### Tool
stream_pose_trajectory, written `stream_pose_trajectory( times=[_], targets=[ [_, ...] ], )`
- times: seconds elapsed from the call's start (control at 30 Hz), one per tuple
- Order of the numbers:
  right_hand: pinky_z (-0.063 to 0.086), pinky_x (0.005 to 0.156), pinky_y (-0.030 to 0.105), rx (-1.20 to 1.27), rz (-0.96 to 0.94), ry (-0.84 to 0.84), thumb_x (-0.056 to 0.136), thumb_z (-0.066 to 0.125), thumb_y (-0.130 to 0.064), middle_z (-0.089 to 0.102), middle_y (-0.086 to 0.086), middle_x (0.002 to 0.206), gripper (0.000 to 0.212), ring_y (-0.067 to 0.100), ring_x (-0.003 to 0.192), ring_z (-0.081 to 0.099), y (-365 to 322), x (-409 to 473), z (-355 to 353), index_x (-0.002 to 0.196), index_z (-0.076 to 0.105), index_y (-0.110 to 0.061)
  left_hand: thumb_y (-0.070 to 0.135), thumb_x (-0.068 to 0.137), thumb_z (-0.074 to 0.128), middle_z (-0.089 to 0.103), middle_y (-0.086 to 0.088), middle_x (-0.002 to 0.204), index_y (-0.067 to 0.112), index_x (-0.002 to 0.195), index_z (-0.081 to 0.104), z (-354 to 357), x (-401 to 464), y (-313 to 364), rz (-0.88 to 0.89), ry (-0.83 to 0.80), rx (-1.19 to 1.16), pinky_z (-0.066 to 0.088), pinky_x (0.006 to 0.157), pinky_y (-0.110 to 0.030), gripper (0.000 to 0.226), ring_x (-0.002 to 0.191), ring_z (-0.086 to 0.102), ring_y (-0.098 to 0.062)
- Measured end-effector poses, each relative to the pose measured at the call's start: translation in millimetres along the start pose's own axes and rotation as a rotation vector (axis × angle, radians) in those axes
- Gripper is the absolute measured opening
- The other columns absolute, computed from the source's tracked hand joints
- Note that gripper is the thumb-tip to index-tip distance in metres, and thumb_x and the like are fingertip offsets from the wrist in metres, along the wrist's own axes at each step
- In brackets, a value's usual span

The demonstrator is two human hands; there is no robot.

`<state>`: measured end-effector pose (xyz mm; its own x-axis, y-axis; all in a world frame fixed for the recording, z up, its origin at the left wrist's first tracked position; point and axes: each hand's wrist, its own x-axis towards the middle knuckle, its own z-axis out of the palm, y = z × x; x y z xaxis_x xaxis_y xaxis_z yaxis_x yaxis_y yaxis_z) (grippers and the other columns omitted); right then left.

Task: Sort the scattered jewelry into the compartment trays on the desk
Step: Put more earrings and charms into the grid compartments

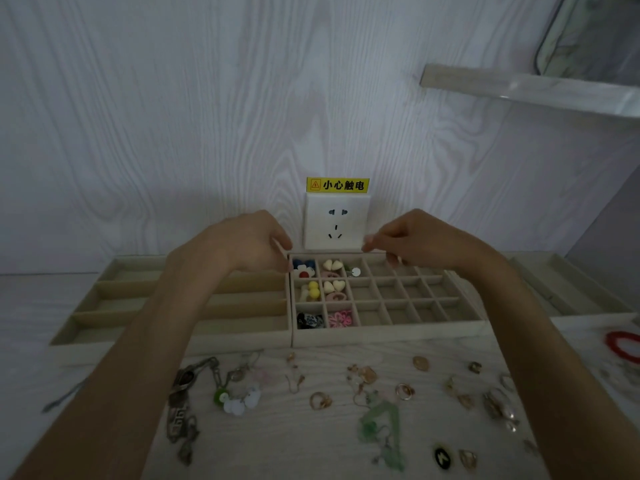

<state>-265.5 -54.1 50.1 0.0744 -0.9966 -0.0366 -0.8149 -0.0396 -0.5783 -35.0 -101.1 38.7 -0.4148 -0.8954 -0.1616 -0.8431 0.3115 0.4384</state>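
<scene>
A beige grid tray [381, 336] stands at the desk's back, with earrings in its left compartments: a flower pair [304, 269], cream hearts [333, 265], yellow balls [313, 289] and pink knots [341, 318]. To its left is a long-slot tray [104, 286]. My left hand [249, 240] hovers at the grid tray's back-left corner with curled fingers. My right hand [412, 237] is pinched over the tray's back rim; whether either hand holds anything is not visible. Loose jewelry lies in front: a silver chain [183, 403], gold rings [320, 400], a green pendant [381, 424].
A wall socket [336, 221] with a yellow warning label sits just behind the hands. A third tray [568, 289] lies at the right, with a red bracelet [623, 348] near it. A shelf [526, 90] juts out at upper right.
</scene>
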Motion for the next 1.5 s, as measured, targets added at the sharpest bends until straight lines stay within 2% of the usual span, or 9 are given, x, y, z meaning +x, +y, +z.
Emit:
stream_pose_trajectory(
  times=[0.1,0.23,0.5,0.67,0.83,1.0,1.13,1.33,1.5],
  targets=[
    [0.036,0.052,0.012,-0.061,-0.045,-0.071,0.089,0.058,-0.040,0.062,-0.005,0.062,0.024,-0.001,0.042,0.046,-10.5,-27.5,2.8,0.094,0.073,-0.022,0.032,0.083,0.069,0.066,0.011,0.105,0.031,0.110,0.065,3.8,-27.7,0.4,0.061,0.108,-0.033,0.048,0.093,-0.033,0.028,0.095,0.060,-0.009],
    [0.043,0.054,0.008,-0.113,-0.128,-0.201,0.086,0.063,-0.036,0.067,-0.009,0.069,0.013,-0.004,0.055,0.058,-20.9,-67.8,19.4,0.096,0.070,-0.031,0.032,0.083,0.069,0.059,0.026,0.089,0.039,0.095,0.064,13.6,-70.9,-10.3,0.124,0.044,-0.089,0.047,0.079,-0.015,0.014,0.082,0.055,0.008],
    [0.043,0.085,0.017,-0.121,-0.433,-0.121,0.088,0.063,-0.029,0.059,-0.007,0.112,0.032,0.003,0.101,0.050,-48.3,-97.4,100.1,0.120,0.062,-0.030,0.015,0.081,0.070,0.064,0.029,0.081,0.045,0.080,0.061,30.7,-124.4,-54.0,0.066,-0.010,-0.040,0.046,0.066,-0.005,0.031,0.076,0.057,0.017],
    [0.042,0.084,0.031,-0.230,-0.470,0.069,0.079,0.069,-0.043,0.061,-0.001,0.106,0.036,0.017,0.103,0.051,-76.2,-91.8,142.5,0.109,0.065,-0.024,0.017,0.084,0.066,0.068,0.013,0.097,0.043,0.087,0.063,41.7,-138.8,-63.4,0.070,0.021,-0.097,0.053,0.085,-0.027,0.027,0.090,0.062,0.000],
    [0.041,0.083,0.034,-0.344,-0.409,0.109,0.087,0.062,-0.030,0.063,0.006,0.106,0.022,0.024,0.102,0.054,-89.3,-83.7,156.9,0.103,0.068,-0.017,0.016,0.090,0.060,0.068,0.013,0.099,0.033,0.097,0.068,35.3,-148.5,-63.4,0.108,0.089,-0.198,0.049,0.085,-0.017,0.020,0.094,0.061,0.000],
    [0.047,0.077,0.024,-0.022,-0.315,0.022,0.090,0.060,-0.026,0.066,-0.003,0.095,0.015,0.008,0.084,0.058,-82.5,-87.3,137.2,0.097,0.071,-0.018,0.009,0.091,0.057,0.068,0.014,0.102,0.019,0.112,0.067,43.6,-153.2,-52.8,0.192,0.130,-0.413,0.045,0.076,-0.005,0.025,0.091,0.061,0.011],
    [0.044,0.067,0.007,0.434,-0.216,-0.030,0.091,0.059,-0.025,0.062,-0.013,0.083,0.009,-0.008,0.070,0.056,-76.1,-91.0,114.8,0.095,0.065,-0.020,0.013,0.091,0.058,0.073,0.006,0.088,0.033,0.096,0.072,55.1,-147.8,-28.7,0.200,0.141,-0.669,0.050,0.071,-0.015,0.025,0.080,0.066,-0.005],
    [0.044,0.064,0.007,0.603,-0.141,0.193,0.087,0.063,-0.027,0.066,0.003,0.087,0.012,-0.005,0.065,0.055,-63.1,-92.2,88.4,0.095,0.071,-0.021,0.026,0.085,0.065,0.073,0.008,0.089,0.023,0.103,0.071,55.6,-123.7,7.6,0.160,0.330,-0.850,0.042,0.056,-0.002,0.020,0.075,0.067,0.005],
    [0.047,0.064,0.006,0.610,-0.127,0.367,0.082,0.068,-0.026,0.069,-0.017,0.072,0.004,-0.009,0.066,0.060,-47.9,-78.4,62.2,0.082,0.071,-0.029,0.024,0.082,0.069,0.075,0.001,0.088,0.016,0.100,0.074,46.0,-85.7,28.5,0.291,0.424,-0.688,0.053,0.071,-0.013,0.020,0.076,0.070,-0.004]
  ],
)
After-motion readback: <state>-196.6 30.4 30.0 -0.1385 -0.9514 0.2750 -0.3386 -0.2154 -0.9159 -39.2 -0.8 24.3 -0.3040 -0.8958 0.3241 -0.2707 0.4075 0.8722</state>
